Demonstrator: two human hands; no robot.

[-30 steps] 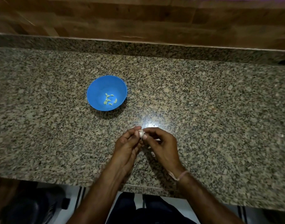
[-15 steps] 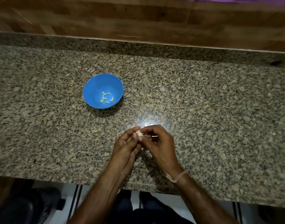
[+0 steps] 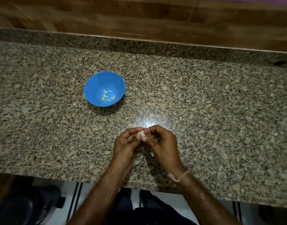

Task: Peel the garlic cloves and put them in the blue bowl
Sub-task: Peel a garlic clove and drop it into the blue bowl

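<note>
One garlic clove (image 3: 141, 133), small, pale and irregular in outline, is pinched between your two hands above the bench (image 3: 220, 111), near the middle of its front edge. Your left hand (image 3: 126, 143) has thumb and forefinger curled onto the clove from the left, and the other fingers are bent in toward the palm. Your right hand (image 3: 162, 143) meets it from the right, fingertips bunched on the same clove and knuckles raised. The two hands touch at the fingertips. Whether the clove carries skin cannot be told, as it is too small and partly covered by fingers. A thin, pale thread band (image 3: 181, 176) circles your right wrist.

The blue bowl (image 3: 90, 88) is round, smooth-walled and plastic in look. It stands upright on the bench left of centre, about midway between the front and back edges and well apart from your hands. Several peeled cloves (image 3: 107, 96), pale yellow-green and crescent-shaped, lie loose at its bottom, clustered toward the right of the base.

The bench top is polished speckled granite with tan and black flecks, and a bright glare patch lies just beyond your fingertips. Its front edge runs straight. A low upstand (image 3: 139, 44) of the same stone follows the back edge. Above it is a brown wood-grain panel (image 3: 139, 17).
</note>
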